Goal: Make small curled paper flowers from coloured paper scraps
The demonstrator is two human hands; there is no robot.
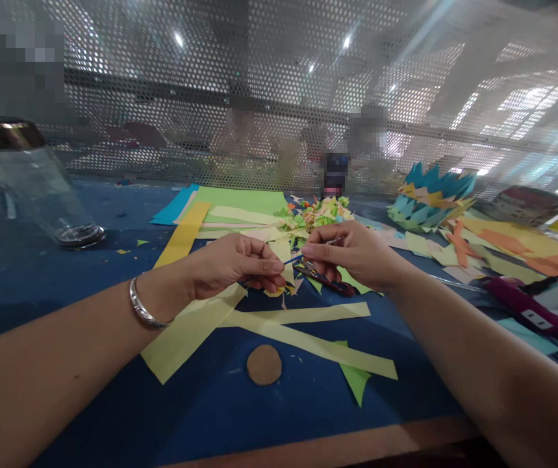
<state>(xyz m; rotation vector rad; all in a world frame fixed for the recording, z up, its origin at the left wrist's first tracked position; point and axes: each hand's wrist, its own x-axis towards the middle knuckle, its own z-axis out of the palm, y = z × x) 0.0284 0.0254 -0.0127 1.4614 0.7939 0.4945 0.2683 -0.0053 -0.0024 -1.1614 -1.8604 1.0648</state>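
Between my two hands is a thin blue stick (293,259), held level above the table. My left hand (249,263), with a silver bangle on its wrist, is closed with thumb and finger at the stick's left end. My right hand (342,252) pinches the stick farther right, and a slim pale end shows above its fingers. A bit of yellow paper shows under my left fingertips; whether they touch it I cannot tell. Scissors with dark red handles (338,286) lie just below my right hand. Pale yellow paper strips (317,341) and a round brown disc (264,365) lie nearer me.
A lidded glass jar (39,188) stands at left. Behind my hands are coloured paper sheets (240,198) and a heap of folded paper pieces (327,211). At right are a zigzag-edged blue, yellow and green paper piece (429,198), paper scraps and a purple glue gun (527,305). Perforated metal screen (186,84) behind.
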